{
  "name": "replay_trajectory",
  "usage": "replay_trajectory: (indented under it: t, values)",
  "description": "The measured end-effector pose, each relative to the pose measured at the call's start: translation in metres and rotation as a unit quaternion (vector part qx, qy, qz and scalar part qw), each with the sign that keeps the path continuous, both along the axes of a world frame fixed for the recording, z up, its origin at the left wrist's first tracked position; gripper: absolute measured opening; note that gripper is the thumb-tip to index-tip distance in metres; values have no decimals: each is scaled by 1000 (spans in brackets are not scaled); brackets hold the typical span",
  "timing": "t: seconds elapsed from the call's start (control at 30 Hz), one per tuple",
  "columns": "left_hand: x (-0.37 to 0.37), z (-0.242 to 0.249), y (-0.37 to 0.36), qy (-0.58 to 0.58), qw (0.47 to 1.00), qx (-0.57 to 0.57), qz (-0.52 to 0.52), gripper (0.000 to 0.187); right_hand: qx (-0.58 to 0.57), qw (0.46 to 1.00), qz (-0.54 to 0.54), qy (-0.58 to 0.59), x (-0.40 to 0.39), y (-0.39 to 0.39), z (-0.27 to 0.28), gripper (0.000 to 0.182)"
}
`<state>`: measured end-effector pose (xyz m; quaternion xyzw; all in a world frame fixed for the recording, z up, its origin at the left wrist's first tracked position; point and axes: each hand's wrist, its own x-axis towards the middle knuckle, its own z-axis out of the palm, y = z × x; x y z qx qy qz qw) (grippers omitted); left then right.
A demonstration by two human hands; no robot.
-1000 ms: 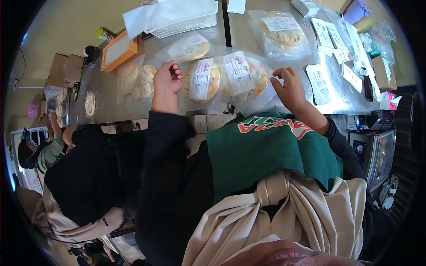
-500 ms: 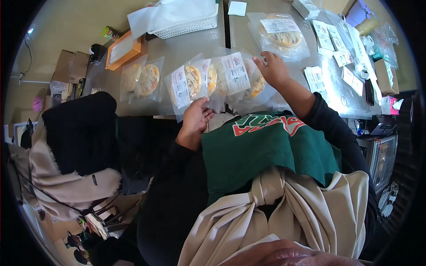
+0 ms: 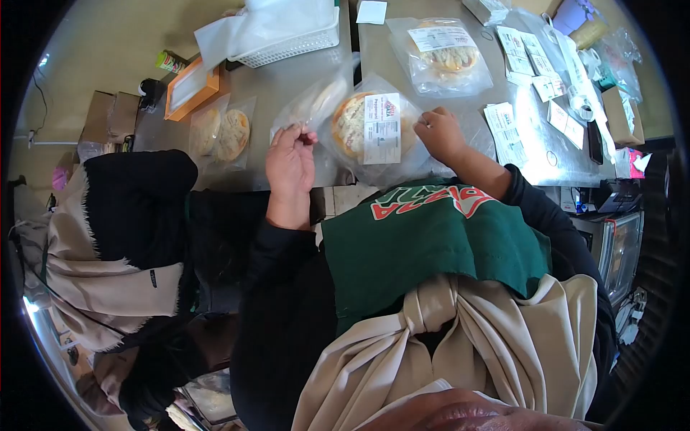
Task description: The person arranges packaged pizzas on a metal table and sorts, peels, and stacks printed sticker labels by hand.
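Near the table's middle, a clear bag with a pizza and a white label (image 3: 382, 129) lies flat. My right hand (image 3: 440, 138) has its fingers closed at this bag's right edge. To the left, my left hand (image 3: 291, 161) pinches the lower edge of another bagged pizza (image 3: 323, 102), which is tilted up and partly blurred, its face turned away. Further left on the table, two bagged pizzas without visible labels (image 3: 233, 135) lie side by side. Behind my right hand rests a labelled bagged pizza (image 3: 453, 61).
A white basket (image 3: 287, 49) stands at the back, near an orange box (image 3: 192, 90). Printed label sheets (image 3: 507, 133) lie on the right, with a phone (image 3: 595, 142) and a tape-like strip beyond. Another person's dark and beige clothing (image 3: 136, 215) is at the left.
My left hand has moved up and left, and the bagged pizza there is now tilted up. The labelled bag in the middle shows more fully. My right hand's fingers have closed at its edge.
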<state>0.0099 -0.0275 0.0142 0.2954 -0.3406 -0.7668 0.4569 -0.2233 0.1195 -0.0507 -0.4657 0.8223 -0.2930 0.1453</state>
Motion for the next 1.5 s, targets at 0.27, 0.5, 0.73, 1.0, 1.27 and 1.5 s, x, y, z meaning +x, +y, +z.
replay_trajectory:
  t: [0.27,0.5,0.73,1.0,1.27,1.5]
  values:
    - [-8,-27,67,-82,977,-42,-190,9,46,936,-37,-346,-21,31,-5,22]
    - [-9,-40,73,-309,898,-25,-312,11,-48,785,-175,-593,-31,44,-3,29]
    - [-7,-48,65,-407,846,-88,-333,12,-82,888,-77,-446,-37,23,-15,28]
    - [-4,-66,64,-381,911,19,-156,12,85,947,-49,-306,-34,18,5,19]
    - [-28,-39,80,-184,926,277,-181,13,105,941,12,-320,-37,9,-11,22]
    - [-20,-39,60,-324,931,83,-149,10,-34,966,129,-223,-33,3,26,18]
